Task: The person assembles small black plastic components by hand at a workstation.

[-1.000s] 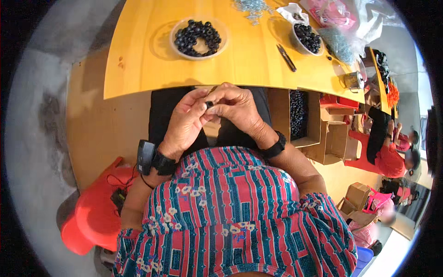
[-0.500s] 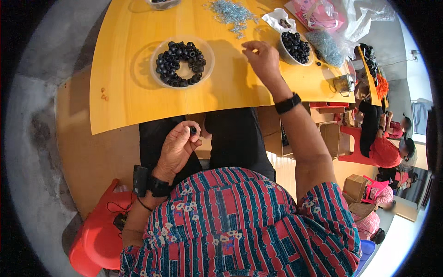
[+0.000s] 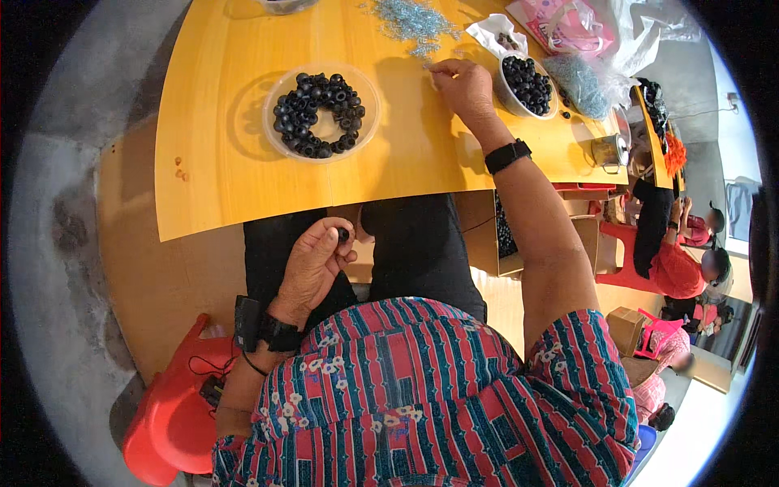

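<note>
My left hand (image 3: pixel 312 264) is in front of the table edge, above my lap. Between its thumb and fingers it grips a small round black part (image 3: pixel 343 234) with a hole in it. Over the yellow table (image 3: pixel 219 174), my right hand (image 3: pixel 468 93) has thumb and forefinger pinched together. Its fingertips are at the near end of a pile of tiny clear bluish pieces (image 3: pixel 412 20); anything in the pinch is too small to make out. Left of that hand stands a clear round tub (image 3: pixel 372 97) with black parts in a ring. To its right is a bowl (image 3: pixel 510 97) full of similar parts.
Behind the bowl lie white paper (image 3: pixel 484 31) with small brown bits, a bag of bluish pieces (image 3: pixel 580 85) and a pink bag (image 3: pixel 560 26). A metal mug (image 3: pixel 608 152) stands at the right. A red chair (image 3: pixel 174 422) is at lower left. People sit farther right.
My right hand has moved slightly forward, its fingertips reaching the loose pieces at the pile's near end. The left hand still holds the black part, turned a little.
</note>
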A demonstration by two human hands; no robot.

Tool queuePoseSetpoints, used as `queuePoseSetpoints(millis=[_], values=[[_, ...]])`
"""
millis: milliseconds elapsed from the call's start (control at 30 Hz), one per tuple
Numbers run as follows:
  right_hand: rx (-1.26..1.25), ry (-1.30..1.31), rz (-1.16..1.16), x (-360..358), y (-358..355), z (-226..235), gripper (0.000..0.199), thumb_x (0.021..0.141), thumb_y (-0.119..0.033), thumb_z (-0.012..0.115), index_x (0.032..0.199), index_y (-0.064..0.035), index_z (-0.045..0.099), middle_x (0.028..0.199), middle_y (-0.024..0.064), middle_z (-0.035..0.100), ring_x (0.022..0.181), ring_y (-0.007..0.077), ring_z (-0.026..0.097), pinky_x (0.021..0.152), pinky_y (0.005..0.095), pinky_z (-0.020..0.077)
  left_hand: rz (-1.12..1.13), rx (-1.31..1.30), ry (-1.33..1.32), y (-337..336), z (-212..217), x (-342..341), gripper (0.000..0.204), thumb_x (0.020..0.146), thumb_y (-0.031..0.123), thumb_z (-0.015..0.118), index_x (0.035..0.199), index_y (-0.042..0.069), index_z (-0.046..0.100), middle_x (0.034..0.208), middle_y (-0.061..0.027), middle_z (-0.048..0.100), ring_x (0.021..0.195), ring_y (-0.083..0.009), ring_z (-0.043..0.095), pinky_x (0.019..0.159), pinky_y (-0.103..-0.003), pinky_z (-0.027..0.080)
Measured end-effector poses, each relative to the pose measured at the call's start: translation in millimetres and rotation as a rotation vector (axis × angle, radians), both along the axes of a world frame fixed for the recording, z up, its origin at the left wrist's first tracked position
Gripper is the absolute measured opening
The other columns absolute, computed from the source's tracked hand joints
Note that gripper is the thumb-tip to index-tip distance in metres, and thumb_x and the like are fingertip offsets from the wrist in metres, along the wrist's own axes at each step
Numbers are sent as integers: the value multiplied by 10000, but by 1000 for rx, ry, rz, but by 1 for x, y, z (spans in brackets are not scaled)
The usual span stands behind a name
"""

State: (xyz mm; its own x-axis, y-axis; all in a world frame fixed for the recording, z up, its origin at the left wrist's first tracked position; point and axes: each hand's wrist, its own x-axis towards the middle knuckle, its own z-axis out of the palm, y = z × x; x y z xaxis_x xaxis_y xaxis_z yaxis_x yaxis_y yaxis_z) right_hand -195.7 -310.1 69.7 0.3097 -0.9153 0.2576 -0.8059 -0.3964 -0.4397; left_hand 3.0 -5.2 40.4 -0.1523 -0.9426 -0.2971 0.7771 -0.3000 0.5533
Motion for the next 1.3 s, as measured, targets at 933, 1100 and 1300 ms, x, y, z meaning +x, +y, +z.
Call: queuePoseSetpoints(millis=[933,1100,1300], values=[[-117,-67,125,0,-22,-6,190,760,-284,619,860,-147,705,795,112,656,730,301,632,670,379,509,-9,42,-5,-7,-8,5,239,948,261,488,1034,43,535,877,-16,518,747,-86,482,741,-265,468],[-119,337,221,11,-32,10,132,761,-257,601,797,-178,701,829,99,637,797,316,619,692,424,500,0,46,-17,-7,-8,6,248,944,272,494,1026,42,535,875,-15,516,742,-85,482,735,-263,470],[-86,404,249,15,-43,8,121,751,-249,605,797,-167,681,853,99,640,796,318,619,703,428,499,-3,51,-4,-7,-7,6,237,938,254,510,1037,42,547,854,-10,512,733,-86,478,727,-264,472]])
